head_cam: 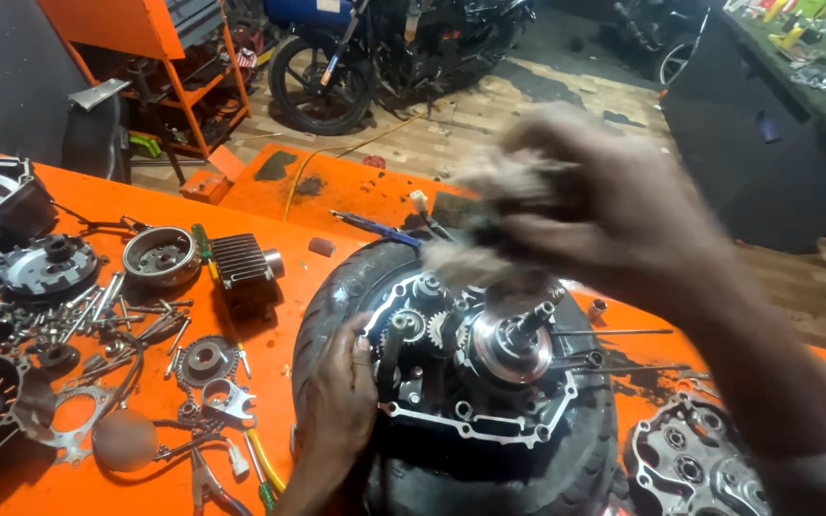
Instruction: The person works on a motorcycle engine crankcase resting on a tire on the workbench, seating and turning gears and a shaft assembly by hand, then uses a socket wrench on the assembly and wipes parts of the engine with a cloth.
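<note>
An open engine crankcase (475, 382), gears and a shaft exposed, sits cradled in a black tyre (336, 296) on the orange bench (145, 205). The left hand (336, 401) presses flat against the case's left edge, fingers spread, gripping nothing. The right hand (604, 205), blurred, is closed around a wad of rag (489, 186) above the shaft. The case looks heavy, rigid and likely oily; its outer rim seems the safest hold, away from the gear teeth. Loose bolts (97, 306), a finned cylinder (241, 258) and another case half (695, 463) lie around.
</note>
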